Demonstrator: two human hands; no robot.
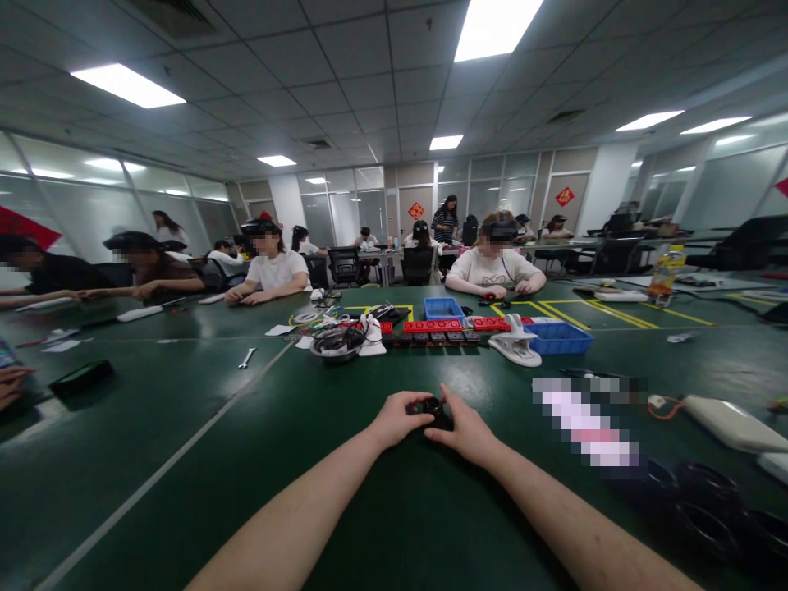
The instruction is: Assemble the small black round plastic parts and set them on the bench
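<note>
A small black round part (432,405) with a ring-like top stands low over the green table, between my two hands. My left hand (399,420) is closed on its left side, thumb and fingers bent against it. From the right, my right hand (466,430) curves around the same part, with its thumb at the near edge and index finger at the far edge. My fingers and its dark colour hide much of the part's lower half, so its exact kind cannot be made out.
Beyond my hands lie red socket strips (432,325), a metal bowl with cables (337,343), a white clamp-like stand (515,343) and blue bins (560,336). A wrench (247,359) lies left. Several black rings (705,525) sit at right. Co-workers sit across the table.
</note>
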